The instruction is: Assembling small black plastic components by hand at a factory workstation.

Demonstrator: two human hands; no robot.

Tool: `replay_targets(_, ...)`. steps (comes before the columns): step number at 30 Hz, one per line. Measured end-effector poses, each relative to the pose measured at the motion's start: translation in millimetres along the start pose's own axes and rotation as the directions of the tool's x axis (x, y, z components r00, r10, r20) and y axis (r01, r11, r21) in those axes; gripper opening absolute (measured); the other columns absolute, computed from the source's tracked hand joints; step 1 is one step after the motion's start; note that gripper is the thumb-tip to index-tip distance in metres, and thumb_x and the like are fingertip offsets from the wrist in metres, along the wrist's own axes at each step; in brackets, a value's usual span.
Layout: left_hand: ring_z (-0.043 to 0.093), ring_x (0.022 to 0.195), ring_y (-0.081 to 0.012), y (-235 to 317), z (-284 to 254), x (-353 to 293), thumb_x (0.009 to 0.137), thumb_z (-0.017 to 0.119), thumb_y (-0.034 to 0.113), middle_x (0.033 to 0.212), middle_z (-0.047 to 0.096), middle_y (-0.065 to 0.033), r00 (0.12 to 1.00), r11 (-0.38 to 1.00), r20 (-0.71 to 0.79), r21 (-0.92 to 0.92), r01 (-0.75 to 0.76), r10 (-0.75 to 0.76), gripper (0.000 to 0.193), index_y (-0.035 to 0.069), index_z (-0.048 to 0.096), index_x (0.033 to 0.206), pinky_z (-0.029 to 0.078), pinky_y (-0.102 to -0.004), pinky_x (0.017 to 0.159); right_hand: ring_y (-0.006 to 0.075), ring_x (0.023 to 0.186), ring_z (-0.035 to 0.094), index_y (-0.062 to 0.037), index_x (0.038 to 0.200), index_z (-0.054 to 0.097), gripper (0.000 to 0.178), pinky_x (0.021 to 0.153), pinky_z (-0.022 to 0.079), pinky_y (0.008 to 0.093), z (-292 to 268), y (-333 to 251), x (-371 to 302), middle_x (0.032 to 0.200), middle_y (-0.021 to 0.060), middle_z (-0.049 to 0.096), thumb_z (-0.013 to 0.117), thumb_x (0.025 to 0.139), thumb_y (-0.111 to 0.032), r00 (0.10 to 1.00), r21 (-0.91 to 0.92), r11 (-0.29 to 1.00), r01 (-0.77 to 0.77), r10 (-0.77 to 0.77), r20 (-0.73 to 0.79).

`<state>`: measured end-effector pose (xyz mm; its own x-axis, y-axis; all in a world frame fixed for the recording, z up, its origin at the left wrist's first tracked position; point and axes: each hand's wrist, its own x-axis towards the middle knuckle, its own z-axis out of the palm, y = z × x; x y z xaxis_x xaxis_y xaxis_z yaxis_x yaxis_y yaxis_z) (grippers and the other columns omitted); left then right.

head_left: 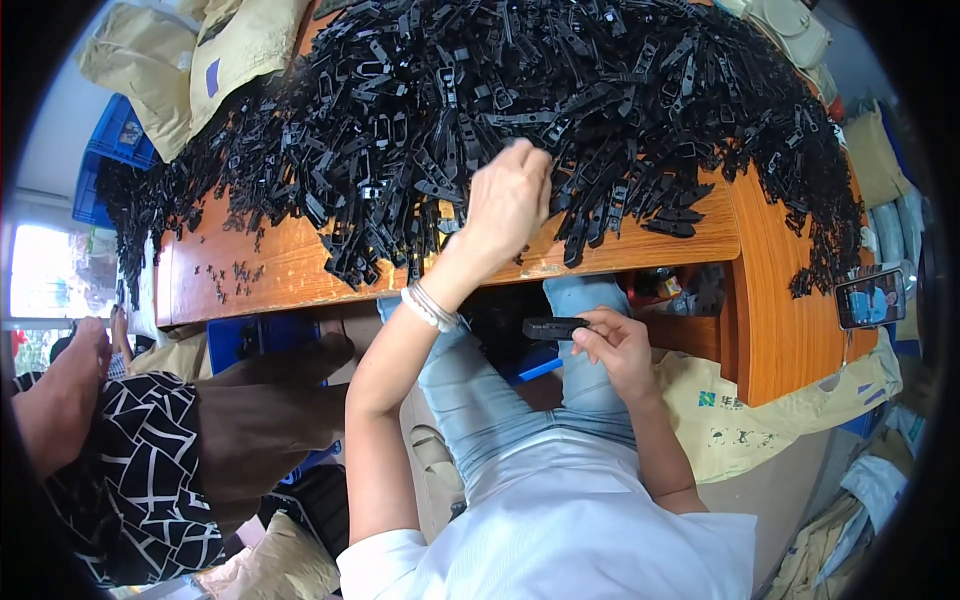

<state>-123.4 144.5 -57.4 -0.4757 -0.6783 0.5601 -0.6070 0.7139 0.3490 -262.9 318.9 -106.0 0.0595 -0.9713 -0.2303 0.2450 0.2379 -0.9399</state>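
Pinching a black piece between thumb and fingertips, the right hand hangs above the jeans, on the person's side of the near edge of the worktop. The piece juts leftward from that grip, its long axis running roughly along the near edge rather than pointing away across the top.

The left hand is past the edge, over the front of a pile of black parts, its fingers curled together; the view does not show whether they pinch anything. The left hand is thus the nearer one to the pile, which stretches ahead of it and to both sides. The piece lies back toward the body and slightly right of the left hand, well apart from it, with the near edge between them.

Just right of the left hand, many parts lie with their lengths toward the near edge; farther off they cross every way. Near the worktop's front left corner, tiny dark bits lie scattered on bare surface. A phone stands by the right edge, tilted.
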Motion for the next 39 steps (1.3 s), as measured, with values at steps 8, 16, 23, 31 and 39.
replay_targets(8, 0.058, 0.083, -0.0337, -59, 16, 88, 0.075, 0.053, 0.001, 0.093, 0.058, -0.0151, 0.978, 0.98, -0.209, 0.194, 0.049, -0.007, 0.025, 0.005, 0.059, 0.099, 0.048, -0.0382, 0.072, 0.0073, 0.058, 0.052, 0.0044, 0.094, 0.059, 0.015, 0.051, 0.037, 0.0177, 5, -8, -2, 0.07, 0.0047, 0.057, 0.057, 0.079, 0.002, 0.999, -0.016, 1.0, -0.021, 0.021, -0.047)
replay_targets(16, 0.06, 0.084, -0.0282, -84, 8, 94, 0.074, 0.056, 0.0, 0.097, 0.06, -0.0125, 0.985, 0.986, -0.078, 0.078, -0.145, 0.151, 0.026, 0.001, 0.057, 0.1, 0.048, -0.0327, 0.075, 0.0069, 0.059, 0.051, 0.0059, 0.094, 0.058, 0.016, 0.052, 0.037, 0.0175, 7, -10, -4, 0.069, 0.0054, 0.058, 0.057, 0.078, 0.003, 0.996, 0.021, 0.998, -0.064, 0.065, -0.067)
replay_targets(23, 0.058, 0.068, -0.0136, -18, -50, 24, 0.083, 0.047, 0.004, 0.081, 0.058, -0.0064, 0.903, 0.483, 0.183, -0.794, 0.369, -0.388, 0.028, -0.003, 0.049, 0.11, 0.047, -0.0249, 0.066, 0.0096, 0.061, 0.053, 0.0043, 0.094, 0.059, 0.019, 0.054, 0.039, 0.0181, 1, -22, 3, 0.082, 0.0071, 0.056, 0.06, 0.075, 0.002, 0.994, 0.059, 0.993, 0.101, -0.098, -0.045)
replay_targets(31, 0.057, 0.062, -0.0078, 38, -67, -45, 0.09, 0.048, 0.01, 0.071, 0.06, -0.0053, 0.683, 0.427, 0.728, -0.603, 0.674, -0.05, 0.028, -0.005, 0.053, 0.113, 0.047, -0.0218, 0.059, 0.0112, 0.065, 0.05, -0.0001, 0.09, 0.063, 0.024, 0.055, 0.04, 0.0208, 5, -65, 8, 0.084, 0.0069, 0.056, 0.065, 0.067, 0.004, 0.888, -0.375, 0.805, 0.459, -0.426, 0.171)
replay_targets(39, 0.058, 0.071, -0.0184, 67, -78, -73, 0.081, 0.059, 0.011, 0.09, 0.058, -0.0167, 0.788, 0.627, 0.583, -0.542, 0.559, -0.199, 0.043, -0.005, 0.046, 0.119, 0.047, -0.0293, 0.063, 0.0119, 0.059, 0.05, -0.002, 0.09, 0.062, 0.024, 0.052, 0.04, 0.0218, 15, -56, 1, 0.081, 0.006, 0.056, 0.066, 0.066, 0.004, 0.844, -0.537, 0.683, 0.495, -0.525, 0.11)
